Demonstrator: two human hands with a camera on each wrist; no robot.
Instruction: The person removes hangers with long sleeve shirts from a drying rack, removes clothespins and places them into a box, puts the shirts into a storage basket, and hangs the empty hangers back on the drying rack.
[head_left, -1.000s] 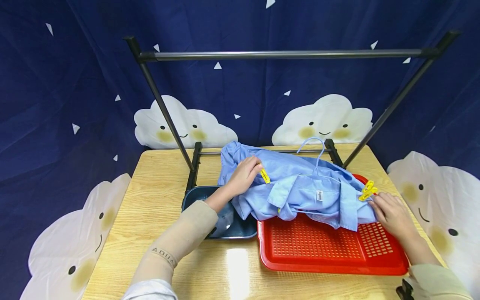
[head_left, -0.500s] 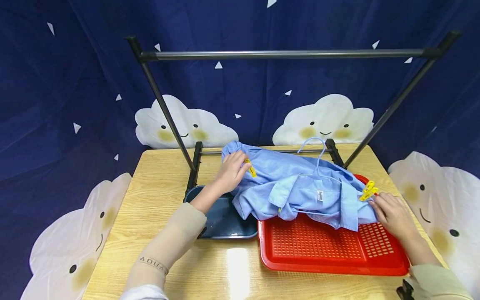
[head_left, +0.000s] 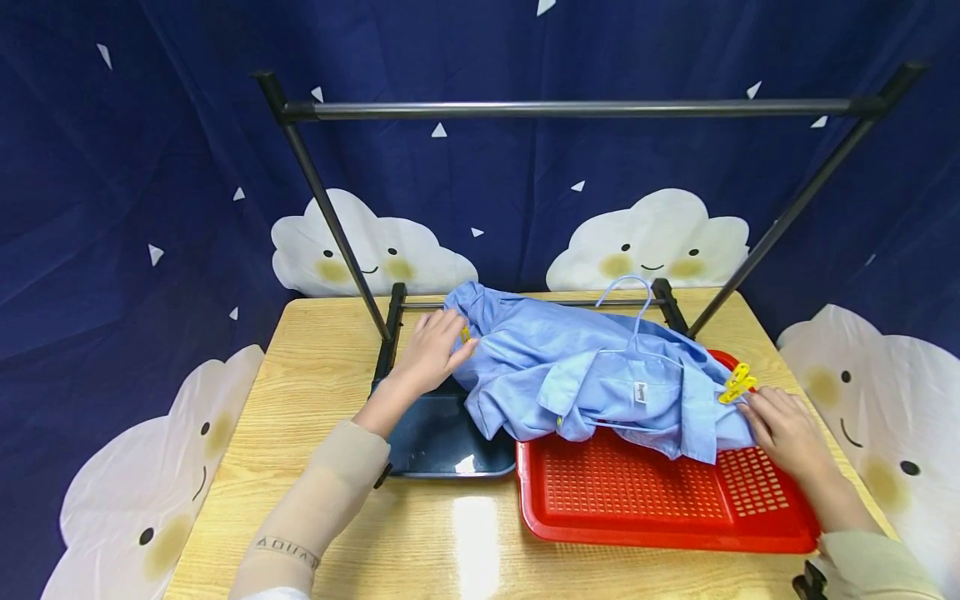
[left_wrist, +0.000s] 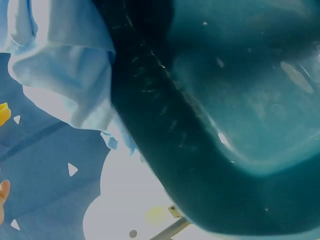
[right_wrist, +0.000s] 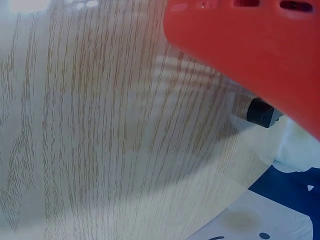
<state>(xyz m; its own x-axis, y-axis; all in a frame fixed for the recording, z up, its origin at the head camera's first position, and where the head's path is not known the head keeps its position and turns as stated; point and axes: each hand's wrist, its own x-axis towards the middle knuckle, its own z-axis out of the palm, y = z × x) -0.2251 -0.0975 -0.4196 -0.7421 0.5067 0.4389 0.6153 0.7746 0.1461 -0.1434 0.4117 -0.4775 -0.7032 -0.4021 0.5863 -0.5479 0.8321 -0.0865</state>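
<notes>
My left hand (head_left: 429, 352) pinches a yellow clothespin (head_left: 465, 334) over the left part of a light blue shirt (head_left: 525, 342). In the left wrist view, a yellow clothespin (left_wrist: 4, 114) and a fingertip (left_wrist: 4, 191) show at the left edge. A light blue hanger (head_left: 643, 304) sits in the shirt's collar, its hook sticking up. My right hand (head_left: 787, 429) holds the shirt's right edge, its fingertips partly hidden by cloth. Just beside those fingers, yellow clothespins (head_left: 737, 383) are clipped at the hanger's right end. No fingers show in the right wrist view.
Under the shirt stands a red perforated basket (head_left: 637, 532), with a dark blue basin (head_left: 450, 467) left of it. A black rack with a horizontal rail (head_left: 570, 109) rises behind them on the wooden table (head_left: 300, 375). A navy curtain (head_left: 480, 42) hangs around.
My left hand has moved left across the shirt, carrying the yellow clothespin, and its fingers have spread somewhat. My right hand and the shirt have stayed in place.
</notes>
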